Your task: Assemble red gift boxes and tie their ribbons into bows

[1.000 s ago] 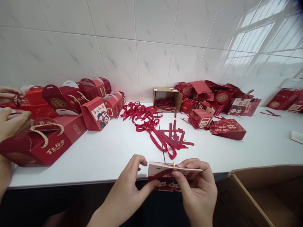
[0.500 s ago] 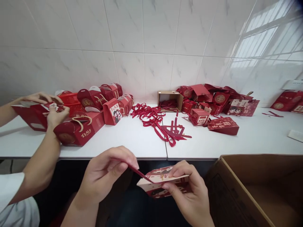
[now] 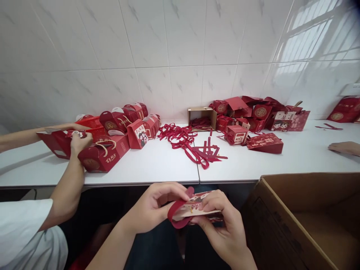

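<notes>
Just in front of the white table (image 3: 157,168), the right hand (image 3: 227,225) grips a printed box (image 3: 195,207). The left hand (image 3: 157,204) pinches a red strap (image 3: 174,215), curved in a loop at the box's left end; ribbons (image 3: 180,138) lie on the table beyond.

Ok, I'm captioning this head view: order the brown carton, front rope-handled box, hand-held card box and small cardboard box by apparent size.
1. Brown carton
2. Rope-handled box and card box: unsure, the latter partly covered and nearer
3. Small cardboard box
</notes>
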`<state>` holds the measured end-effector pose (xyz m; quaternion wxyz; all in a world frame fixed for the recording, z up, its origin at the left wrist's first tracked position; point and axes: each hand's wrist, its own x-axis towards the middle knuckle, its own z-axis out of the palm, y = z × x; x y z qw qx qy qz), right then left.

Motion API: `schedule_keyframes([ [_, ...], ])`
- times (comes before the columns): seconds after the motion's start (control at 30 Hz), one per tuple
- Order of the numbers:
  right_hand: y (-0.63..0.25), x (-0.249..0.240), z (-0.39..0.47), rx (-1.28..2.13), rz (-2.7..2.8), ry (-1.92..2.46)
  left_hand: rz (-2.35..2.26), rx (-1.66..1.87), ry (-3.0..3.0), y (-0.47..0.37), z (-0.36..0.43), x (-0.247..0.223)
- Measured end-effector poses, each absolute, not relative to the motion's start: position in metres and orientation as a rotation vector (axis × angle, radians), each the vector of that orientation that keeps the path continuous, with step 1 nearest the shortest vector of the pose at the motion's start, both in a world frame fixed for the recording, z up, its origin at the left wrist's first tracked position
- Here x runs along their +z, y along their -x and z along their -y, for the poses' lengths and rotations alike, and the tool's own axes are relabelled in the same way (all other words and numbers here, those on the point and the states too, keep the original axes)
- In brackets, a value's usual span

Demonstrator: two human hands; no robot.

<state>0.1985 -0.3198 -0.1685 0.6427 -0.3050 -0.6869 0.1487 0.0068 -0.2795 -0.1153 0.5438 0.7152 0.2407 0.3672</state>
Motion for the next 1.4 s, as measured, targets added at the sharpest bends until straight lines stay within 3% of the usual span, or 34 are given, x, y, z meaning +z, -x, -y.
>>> schedule_keyframes([
  [0.3,-0.198,-0.175,0.317,0.275,1.569,0.733,-0.903,0.923,-1.566,-0.015,0.291,-0.124],
  [0.87,-0.175,-0.175,0.33,0.502,1.553,0.908,-0.654,0.96,-1.814,0.009,0.29,-0.129],
  [1.4,-0.166,-0.164,0.311,0.639,1.785,1.086,-0.952,0.929,-1.686,0.014,0.286,-0.129],
])
